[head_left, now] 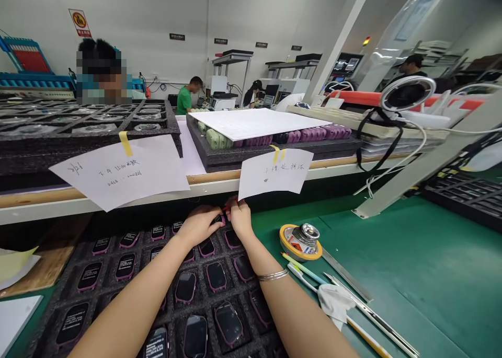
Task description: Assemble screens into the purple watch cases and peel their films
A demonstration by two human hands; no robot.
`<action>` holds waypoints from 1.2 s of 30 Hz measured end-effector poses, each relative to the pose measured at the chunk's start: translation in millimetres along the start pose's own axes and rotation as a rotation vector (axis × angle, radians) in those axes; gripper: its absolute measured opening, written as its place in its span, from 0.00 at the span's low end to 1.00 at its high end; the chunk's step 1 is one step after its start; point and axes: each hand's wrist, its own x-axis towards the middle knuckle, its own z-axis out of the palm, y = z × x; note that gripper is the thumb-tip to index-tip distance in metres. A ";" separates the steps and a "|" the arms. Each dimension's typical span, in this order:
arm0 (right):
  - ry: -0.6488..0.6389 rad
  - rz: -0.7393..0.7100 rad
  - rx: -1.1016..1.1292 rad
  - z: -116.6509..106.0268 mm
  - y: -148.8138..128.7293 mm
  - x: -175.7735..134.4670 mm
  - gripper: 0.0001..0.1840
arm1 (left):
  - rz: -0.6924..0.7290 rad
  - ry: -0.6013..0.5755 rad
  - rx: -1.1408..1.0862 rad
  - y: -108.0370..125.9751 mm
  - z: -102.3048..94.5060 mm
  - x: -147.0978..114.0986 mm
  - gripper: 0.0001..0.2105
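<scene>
The small pink-edged device (220, 219) sits at the far edge of the black foam tray (58, 290), right under the lip of the raised shelf (47, 204), and both hands meet over it. The left hand (200, 224) lies knuckles-up with its fingers curled down onto the device; the right hand (240, 217) comes in from the other side, fingertips pressed against the same spot, so the two grips touch each other there. Only a sliver of the device shows between the fingers, and whether either grip has really closed on it or merely rests against it cannot be told. A silver bracelet (273, 275) circles the right wrist.

The tray on the green bench (392, 264) holds rows of the same devices, dark screens up, each in its own pocket. Just right of the tray stand a round yellow-rimmed tin (300, 241), a metal ruler (345, 274), pens (301, 269) and a crumpled white cloth (335, 301).

Two handwritten paper notes hang from the shelf by yellow tape: the large note (121, 177) to the left, the small note (274, 172) directly above the hands. On the shelf lie more foam trays, one covered by a white sheet (254, 122). Other people work in the background.
</scene>
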 end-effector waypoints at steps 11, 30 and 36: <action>-0.026 -0.053 -0.053 1.2 1.3 -0.3 0.15 | -0.103 0.071 -0.054 -8.4 8.6 0.6 0.16; 0.029 -0.154 -0.143 6.7 -8.5 -4.0 0.14 | -0.185 0.043 0.289 9.9 -14.7 -11.7 0.14; 0.050 -0.187 -0.085 5.9 -15.9 -14.2 0.14 | -0.101 -0.034 0.272 2.8 -29.3 -19.4 0.11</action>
